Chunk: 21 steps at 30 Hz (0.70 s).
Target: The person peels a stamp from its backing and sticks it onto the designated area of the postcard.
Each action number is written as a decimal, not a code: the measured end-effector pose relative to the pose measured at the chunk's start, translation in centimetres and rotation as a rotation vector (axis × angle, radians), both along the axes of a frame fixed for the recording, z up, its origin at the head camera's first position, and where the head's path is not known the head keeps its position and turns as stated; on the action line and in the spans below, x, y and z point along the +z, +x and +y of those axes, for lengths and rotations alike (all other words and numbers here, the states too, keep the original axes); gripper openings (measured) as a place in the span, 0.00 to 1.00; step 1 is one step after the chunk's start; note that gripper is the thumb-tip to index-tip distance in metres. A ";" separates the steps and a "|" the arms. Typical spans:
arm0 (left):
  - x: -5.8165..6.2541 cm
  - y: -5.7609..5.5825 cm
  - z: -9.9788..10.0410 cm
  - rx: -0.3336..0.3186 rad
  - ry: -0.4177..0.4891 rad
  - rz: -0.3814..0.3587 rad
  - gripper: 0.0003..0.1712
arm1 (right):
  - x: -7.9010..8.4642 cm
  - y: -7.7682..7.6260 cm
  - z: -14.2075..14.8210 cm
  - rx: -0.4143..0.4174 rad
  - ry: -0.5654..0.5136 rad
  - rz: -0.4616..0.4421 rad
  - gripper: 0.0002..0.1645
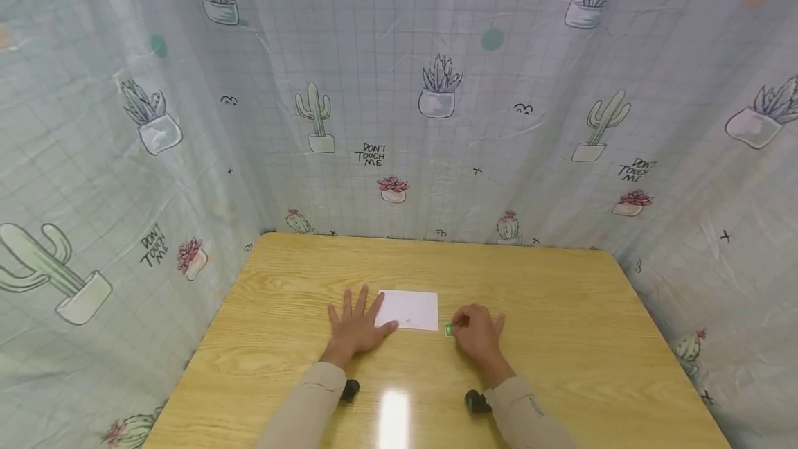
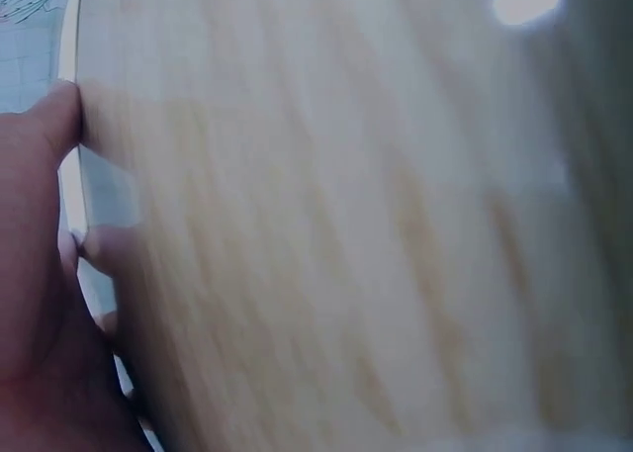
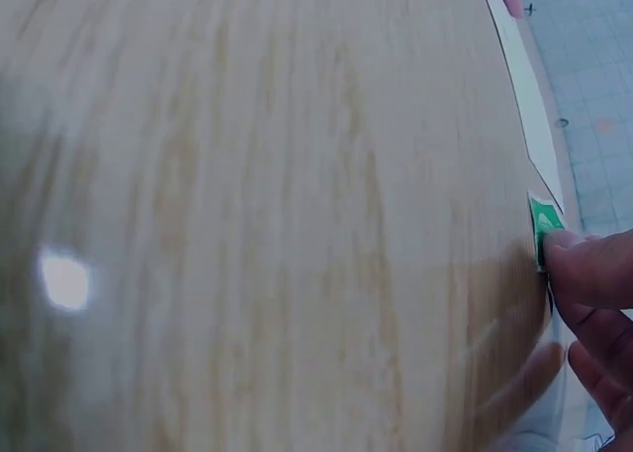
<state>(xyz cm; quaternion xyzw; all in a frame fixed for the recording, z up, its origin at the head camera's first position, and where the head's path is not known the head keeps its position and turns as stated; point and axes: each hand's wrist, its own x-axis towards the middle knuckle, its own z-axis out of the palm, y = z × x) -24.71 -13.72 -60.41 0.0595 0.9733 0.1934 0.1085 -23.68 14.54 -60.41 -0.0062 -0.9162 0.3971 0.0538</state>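
A white card (image 1: 411,309) lies flat on the wooden table (image 1: 561,296). My left hand (image 1: 357,324) rests flat beside its left edge with fingers spread, the thumb touching the card's lower left corner. The left wrist view is blurred and shows that hand (image 2: 35,274) against the card's pale edge (image 2: 104,190). A small green stamp-like piece (image 1: 449,329) lies just off the card's lower right corner. My right hand (image 1: 461,328) has curled fingers and pinches this green piece. In the right wrist view a fingertip (image 3: 588,264) sits on the green piece (image 3: 543,218), with the card (image 3: 524,106) beyond it.
A cactus-print curtain (image 1: 436,89) encloses the table at the back and on both sides. A bright light reflection (image 1: 394,418) lies on the tabletop between my forearms. Bare wood extends to the left, right and behind the card.
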 end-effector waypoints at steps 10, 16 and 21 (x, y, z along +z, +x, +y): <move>1.2 0.0 0.1 0.001 -0.021 0.010 0.47 | 1.0 -0.9 0.7 -0.022 -0.037 -0.093 0.05; 1.7 0.4 0.7 -0.014 0.015 0.022 0.46 | 1.8 -0.3 2.0 -0.066 -0.123 -0.145 0.03; 1.8 0.7 0.6 0.007 0.010 0.044 0.46 | 2.5 -0.3 2.2 -0.035 -0.172 -0.152 0.04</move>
